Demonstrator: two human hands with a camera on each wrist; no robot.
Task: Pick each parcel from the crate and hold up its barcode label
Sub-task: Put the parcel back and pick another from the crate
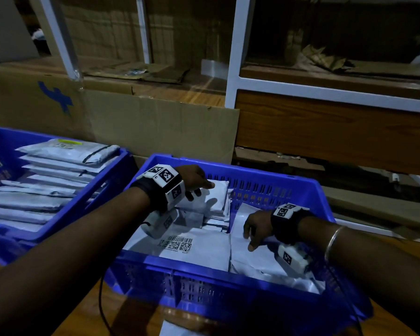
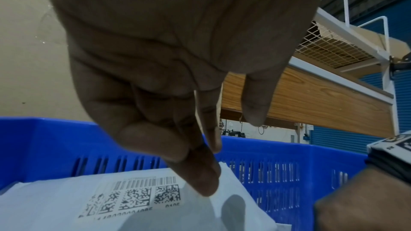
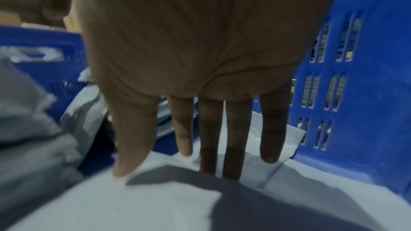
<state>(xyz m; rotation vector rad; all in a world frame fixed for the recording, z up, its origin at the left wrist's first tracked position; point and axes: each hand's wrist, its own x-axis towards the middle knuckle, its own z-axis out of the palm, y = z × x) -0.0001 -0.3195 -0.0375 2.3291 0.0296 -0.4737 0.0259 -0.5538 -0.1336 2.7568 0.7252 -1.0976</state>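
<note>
A blue crate holds several white parcels. My left hand reaches over a padded parcel at the crate's back, which lies barcode label up. One fingertip touches it beside the label, and the other fingers are loosely bent and hold nothing. My right hand lies with straight fingers on a flat parcel at the crate's right side. Another parcel at the front shows its label.
A second blue crate on the left is stacked with white parcels. A big cardboard box and a white shelf frame with wooden boards stand right behind. Both crates sit on a wooden table.
</note>
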